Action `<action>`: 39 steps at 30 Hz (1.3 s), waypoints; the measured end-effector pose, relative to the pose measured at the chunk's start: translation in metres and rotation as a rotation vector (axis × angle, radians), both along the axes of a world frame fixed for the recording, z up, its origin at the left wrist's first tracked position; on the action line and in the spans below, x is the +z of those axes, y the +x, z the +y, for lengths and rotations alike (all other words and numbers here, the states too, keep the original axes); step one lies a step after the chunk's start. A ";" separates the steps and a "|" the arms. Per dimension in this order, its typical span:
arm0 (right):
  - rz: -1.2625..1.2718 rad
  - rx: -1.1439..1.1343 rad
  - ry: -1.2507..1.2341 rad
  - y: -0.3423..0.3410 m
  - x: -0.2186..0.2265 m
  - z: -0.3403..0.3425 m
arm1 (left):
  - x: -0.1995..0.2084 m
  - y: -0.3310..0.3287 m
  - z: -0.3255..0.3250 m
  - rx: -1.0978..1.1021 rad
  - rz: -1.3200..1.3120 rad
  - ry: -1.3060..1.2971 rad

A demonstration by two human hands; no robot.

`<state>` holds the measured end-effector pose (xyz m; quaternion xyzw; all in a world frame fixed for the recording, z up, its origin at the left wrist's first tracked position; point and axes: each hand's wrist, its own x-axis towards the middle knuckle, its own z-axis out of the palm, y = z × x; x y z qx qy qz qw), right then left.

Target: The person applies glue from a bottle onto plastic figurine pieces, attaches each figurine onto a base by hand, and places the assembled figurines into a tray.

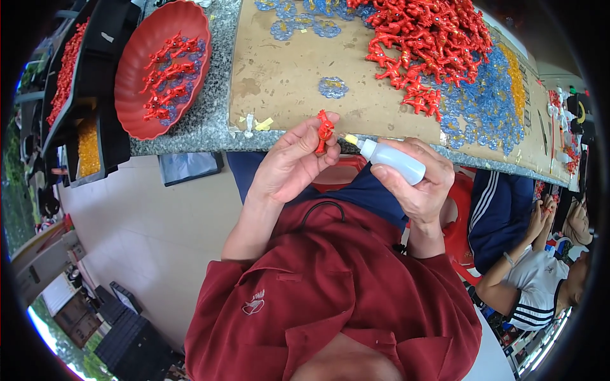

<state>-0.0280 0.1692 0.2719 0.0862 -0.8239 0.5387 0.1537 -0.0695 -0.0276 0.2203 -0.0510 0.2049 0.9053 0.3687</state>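
Observation:
Between the thumb and fingers of my left hand (294, 159) is a small red plastic figurine (325, 131), held upright near the table's front edge. My right hand (422, 181) grips a translucent white squeeze bottle (397, 163). Its yellowish nozzle (351, 139) points left at the figurine, with a small gap between them. Beyond my hands, one clear blue plastic piece (333, 87) lies alone on the brown cardboard (289, 76). A large heap of red figurines (432, 38) covers the cardboard's far right part.
Many clear blue pieces (480, 105) and a strip of yellow pieces (513, 76) lie right of the heap. A red scalloped tray (130, 82) with figurines on blue pieces stands left. Black bins (105, 120) sit at the far left. Another person (530, 286) works at the right.

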 end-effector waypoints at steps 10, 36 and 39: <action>-0.043 -0.030 -0.146 -0.002 -0.004 0.004 | -0.006 -0.001 -0.002 -0.009 0.056 0.016; -0.002 0.119 0.485 -0.087 -0.028 -0.024 | -0.005 0.009 -0.027 0.125 0.025 0.007; 0.056 0.089 0.481 -0.081 -0.034 -0.025 | -0.003 0.006 -0.022 0.129 0.017 -0.021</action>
